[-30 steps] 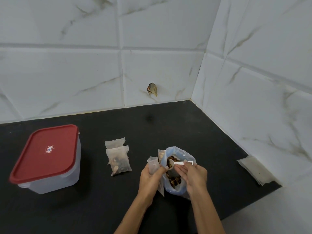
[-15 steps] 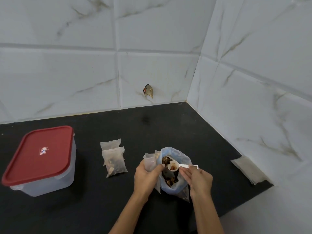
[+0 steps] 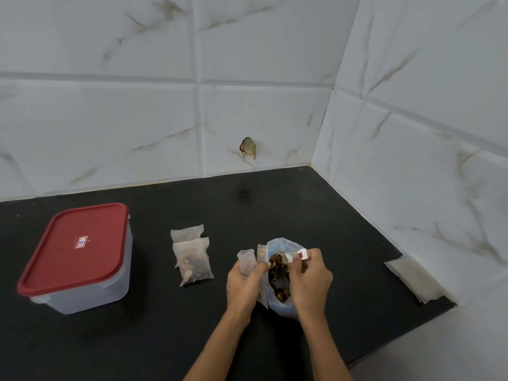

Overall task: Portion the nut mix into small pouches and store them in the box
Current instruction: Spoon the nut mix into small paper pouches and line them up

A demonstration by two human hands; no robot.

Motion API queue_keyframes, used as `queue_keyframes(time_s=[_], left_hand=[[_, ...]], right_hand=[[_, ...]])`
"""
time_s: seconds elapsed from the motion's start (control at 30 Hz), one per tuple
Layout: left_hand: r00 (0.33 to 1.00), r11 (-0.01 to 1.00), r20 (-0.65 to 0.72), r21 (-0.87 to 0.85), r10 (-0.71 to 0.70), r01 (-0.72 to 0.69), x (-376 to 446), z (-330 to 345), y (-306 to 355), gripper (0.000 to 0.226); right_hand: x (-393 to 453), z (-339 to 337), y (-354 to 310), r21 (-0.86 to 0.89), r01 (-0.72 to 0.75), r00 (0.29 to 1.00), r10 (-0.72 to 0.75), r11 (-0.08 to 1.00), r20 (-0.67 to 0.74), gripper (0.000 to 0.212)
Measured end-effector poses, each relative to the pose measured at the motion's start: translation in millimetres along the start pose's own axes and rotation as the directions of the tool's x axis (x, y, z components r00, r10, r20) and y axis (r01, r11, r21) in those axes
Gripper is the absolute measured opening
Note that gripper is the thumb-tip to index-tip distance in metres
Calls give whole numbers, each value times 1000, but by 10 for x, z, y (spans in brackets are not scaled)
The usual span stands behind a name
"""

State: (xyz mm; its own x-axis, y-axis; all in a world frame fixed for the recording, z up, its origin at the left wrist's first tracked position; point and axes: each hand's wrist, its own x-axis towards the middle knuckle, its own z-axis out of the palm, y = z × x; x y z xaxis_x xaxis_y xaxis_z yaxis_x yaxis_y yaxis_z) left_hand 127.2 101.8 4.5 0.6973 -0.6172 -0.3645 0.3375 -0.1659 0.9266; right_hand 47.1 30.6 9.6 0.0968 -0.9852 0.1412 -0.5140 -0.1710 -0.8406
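nut bag (image 3: 280, 306) thin, floppy: steady by rim | left hand (image 3: 245, 281) pinches empty pouch (image 3: 246, 260) beside bag | right hand (image 3: 310, 279) grips scoop (image 3: 295, 256) over bag mouth

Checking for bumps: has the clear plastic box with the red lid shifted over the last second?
No. The clear red-lidded plastic box keeps the same gap to the two filled translucent pouches beside it.
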Motion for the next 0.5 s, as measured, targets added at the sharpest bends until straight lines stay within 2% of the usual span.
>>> queue_keyframes(time_s=[0.17,0.27,0.4,0.5], left_hand=[[998,998,-15,-22,-60,59,8,24,44,12],[997,996,7,-52,-76,76,7,30,64,11],[997,994,12,-79,-75,76,5,22,54,13],[999,999,-18,-18,-46,46,-6,53,30,7]], right_hand=[[68,35,-23,-49,-5,994,11,999,112,5],[125,38,27,-38,-147,974,151,988,171,6],[84,110,145,113,-369,918,343,922,202,7],[88,117,126,297,-509,859,459,808,226,9]])
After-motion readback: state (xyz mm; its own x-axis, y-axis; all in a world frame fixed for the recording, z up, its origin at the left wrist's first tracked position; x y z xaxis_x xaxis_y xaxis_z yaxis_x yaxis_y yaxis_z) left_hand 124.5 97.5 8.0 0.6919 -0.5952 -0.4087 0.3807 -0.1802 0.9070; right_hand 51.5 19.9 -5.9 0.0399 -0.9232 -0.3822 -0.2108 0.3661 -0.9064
